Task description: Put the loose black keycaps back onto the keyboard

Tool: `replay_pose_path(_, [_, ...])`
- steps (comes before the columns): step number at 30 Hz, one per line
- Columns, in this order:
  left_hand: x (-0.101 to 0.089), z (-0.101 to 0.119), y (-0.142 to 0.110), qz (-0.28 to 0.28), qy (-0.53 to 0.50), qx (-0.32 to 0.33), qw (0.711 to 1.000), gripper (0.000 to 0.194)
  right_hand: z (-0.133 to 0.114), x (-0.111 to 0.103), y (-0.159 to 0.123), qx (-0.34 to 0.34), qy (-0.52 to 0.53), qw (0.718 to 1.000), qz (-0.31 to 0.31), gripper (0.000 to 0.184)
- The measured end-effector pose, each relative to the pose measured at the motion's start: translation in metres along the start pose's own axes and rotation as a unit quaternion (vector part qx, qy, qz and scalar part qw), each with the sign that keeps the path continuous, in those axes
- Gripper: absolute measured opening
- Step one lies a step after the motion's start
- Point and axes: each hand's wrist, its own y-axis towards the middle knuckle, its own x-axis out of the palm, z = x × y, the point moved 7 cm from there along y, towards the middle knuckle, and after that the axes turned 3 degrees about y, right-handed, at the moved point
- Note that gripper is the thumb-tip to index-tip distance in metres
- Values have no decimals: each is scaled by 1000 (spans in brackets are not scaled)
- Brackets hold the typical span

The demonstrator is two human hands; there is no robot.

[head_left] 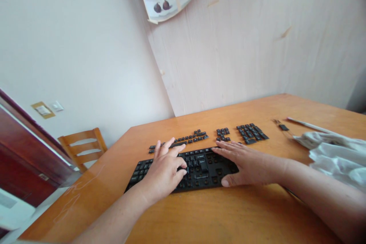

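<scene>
A black keyboard point(200, 183) lies on the wooden table in front of me, with keycaps on its left part and bare sockets on much of its right part. Over its middle is my left hand point(164, 167), thumb and index finger pinched close together above the keys, the other fingers stretched out. Whatever sits in that pinch is too small to make out. My right hand point(248, 162) rests flat with spread fingers on the keyboard's right end, covering part of it. Loose black keycaps point(248, 132) stand in groups behind the keyboard, some partly hidden by my left hand.
On the table's right side are a small dark tool with wire prongs point(283, 127), a pencil-like stick point(303, 122) and crumpled whitish plastic point(337, 158). A wooden chair point(82, 146) stands beyond the left edge. The wall point(228, 57) rises behind the table.
</scene>
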Motion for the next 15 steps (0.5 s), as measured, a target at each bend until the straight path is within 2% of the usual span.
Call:
replay_pose_path(5, [1, 2, 0, -7, 20, -7, 1000, 8, -2, -1, 0, 5, -5, 1000, -7, 112])
replay_pose_path(15, [-2, 17, -3, 15, 55, 28, 998, 18, -6, -3, -1, 18, -3, 1000, -17, 115])
